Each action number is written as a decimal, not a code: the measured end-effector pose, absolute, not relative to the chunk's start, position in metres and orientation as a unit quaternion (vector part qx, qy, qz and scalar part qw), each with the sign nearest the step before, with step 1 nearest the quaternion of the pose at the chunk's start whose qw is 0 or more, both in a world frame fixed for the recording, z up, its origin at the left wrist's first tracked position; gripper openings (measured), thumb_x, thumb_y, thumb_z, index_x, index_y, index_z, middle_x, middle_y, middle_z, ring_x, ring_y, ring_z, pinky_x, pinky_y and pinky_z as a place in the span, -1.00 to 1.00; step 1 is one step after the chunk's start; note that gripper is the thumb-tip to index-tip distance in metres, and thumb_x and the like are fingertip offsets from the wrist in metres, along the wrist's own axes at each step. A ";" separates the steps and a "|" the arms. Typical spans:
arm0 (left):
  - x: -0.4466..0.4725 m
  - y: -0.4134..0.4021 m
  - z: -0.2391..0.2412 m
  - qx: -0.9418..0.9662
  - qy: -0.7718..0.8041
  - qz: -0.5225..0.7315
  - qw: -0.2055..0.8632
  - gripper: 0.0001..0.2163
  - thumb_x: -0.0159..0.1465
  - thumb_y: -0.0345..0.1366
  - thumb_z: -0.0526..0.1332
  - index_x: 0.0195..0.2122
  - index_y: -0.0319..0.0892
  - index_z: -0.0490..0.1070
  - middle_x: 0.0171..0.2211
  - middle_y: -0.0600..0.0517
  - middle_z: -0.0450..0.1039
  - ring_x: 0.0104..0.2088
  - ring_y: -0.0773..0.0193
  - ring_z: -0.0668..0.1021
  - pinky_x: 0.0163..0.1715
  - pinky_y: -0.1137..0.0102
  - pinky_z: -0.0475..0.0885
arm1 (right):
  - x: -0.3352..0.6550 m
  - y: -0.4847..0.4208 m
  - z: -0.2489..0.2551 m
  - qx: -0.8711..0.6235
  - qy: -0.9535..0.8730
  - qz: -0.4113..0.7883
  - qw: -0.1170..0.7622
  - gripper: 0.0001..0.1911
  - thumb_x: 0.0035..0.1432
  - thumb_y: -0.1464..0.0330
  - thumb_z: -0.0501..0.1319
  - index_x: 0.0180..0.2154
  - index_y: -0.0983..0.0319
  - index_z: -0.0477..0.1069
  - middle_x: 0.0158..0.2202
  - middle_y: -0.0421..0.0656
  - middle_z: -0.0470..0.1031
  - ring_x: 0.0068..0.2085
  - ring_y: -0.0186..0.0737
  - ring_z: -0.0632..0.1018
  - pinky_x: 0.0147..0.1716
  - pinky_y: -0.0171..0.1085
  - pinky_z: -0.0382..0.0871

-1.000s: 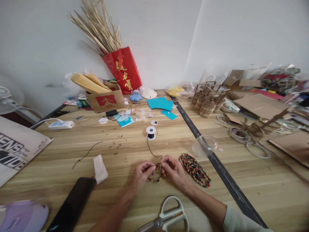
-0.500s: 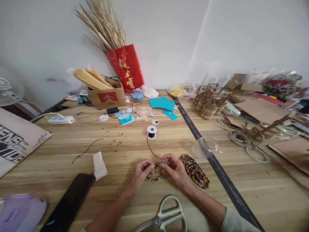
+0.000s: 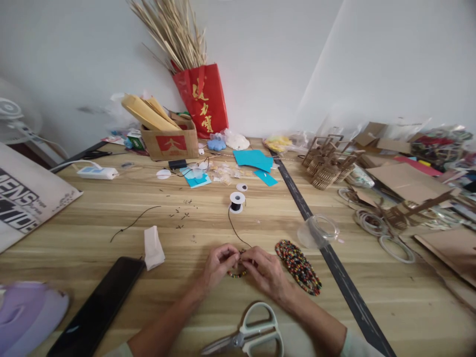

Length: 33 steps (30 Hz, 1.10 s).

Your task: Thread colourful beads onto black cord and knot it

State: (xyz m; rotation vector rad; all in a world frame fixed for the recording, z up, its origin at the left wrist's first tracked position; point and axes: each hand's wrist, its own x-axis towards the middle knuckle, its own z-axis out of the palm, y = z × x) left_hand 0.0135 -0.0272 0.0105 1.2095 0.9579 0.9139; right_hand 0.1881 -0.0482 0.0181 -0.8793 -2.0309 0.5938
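Note:
My left hand (image 3: 217, 267) and my right hand (image 3: 266, 271) meet fingertip to fingertip over the wooden table (image 3: 223, 307). Both pinch a small loop of coloured beads (image 3: 237, 273) strung on black cord (image 3: 235, 230). The cord runs up to a small white spool (image 3: 237, 201) standing farther back. A flat pile of multicoloured beads (image 3: 298, 267) lies just right of my right hand. White-handled scissors (image 3: 249, 334) lie near the front edge, below my hands.
A black phone (image 3: 97, 312) and a folded white paper (image 3: 153, 248) lie to the left. A clear plastic cup (image 3: 317, 231) lies on its side near a dark strip (image 3: 327, 248). Cardboard boxes, a red bag of reeds (image 3: 203, 99) and craft clutter fill the back and right.
The hands have drawn closer together, so less of the bead loop shows between them. The camera has shifted slightly, sliding the scene rightward and down.

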 end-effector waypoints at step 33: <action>0.015 -0.030 0.010 0.593 0.406 0.414 0.559 -0.75 0.13 -0.12 0.28 -0.44 -0.25 0.49 -0.49 -0.01 0.47 -0.43 0.29 0.44 -0.40 0.45 0.32 | 0.188 -0.046 0.022 -0.468 -0.699 0.327 0.431 -0.81 0.26 0.29 0.10 -0.37 0.24 0.34 -0.46 -0.20 0.37 -0.43 -0.33 0.38 -0.48 -0.39 0.25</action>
